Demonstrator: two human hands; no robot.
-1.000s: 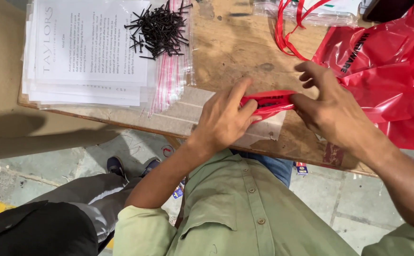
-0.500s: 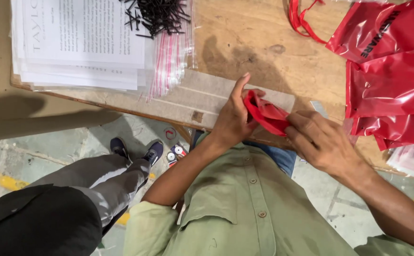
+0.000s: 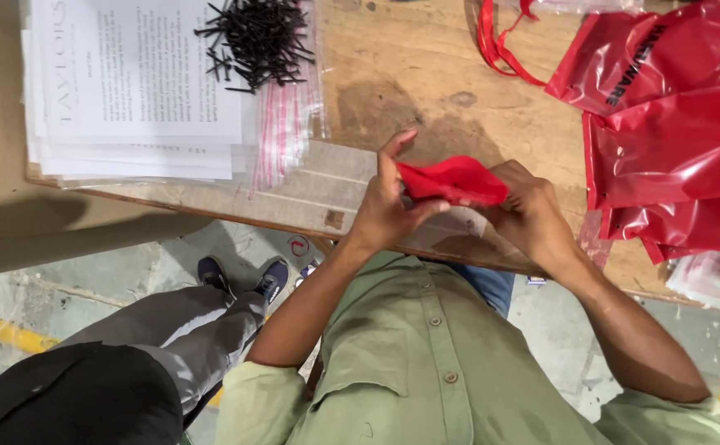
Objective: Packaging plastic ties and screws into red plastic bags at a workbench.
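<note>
Both hands, our left hand (image 3: 389, 210) and right hand (image 3: 529, 216), gripped a small red bag (image 3: 452, 180) between them above the wooden table (image 3: 393, 82), near black screws (image 3: 257, 37).

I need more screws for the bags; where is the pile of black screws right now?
In the head view, the pile of black screws lies at the top left of the wooden table, between the stack of printed sheets and clear zip bags.

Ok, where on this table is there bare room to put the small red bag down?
Bare wood lies between the black screws and the red bags, just beyond the hands. The left hand and right hand hold the small red bag. The paper stack crowds the left end, the red bags the right.
</note>
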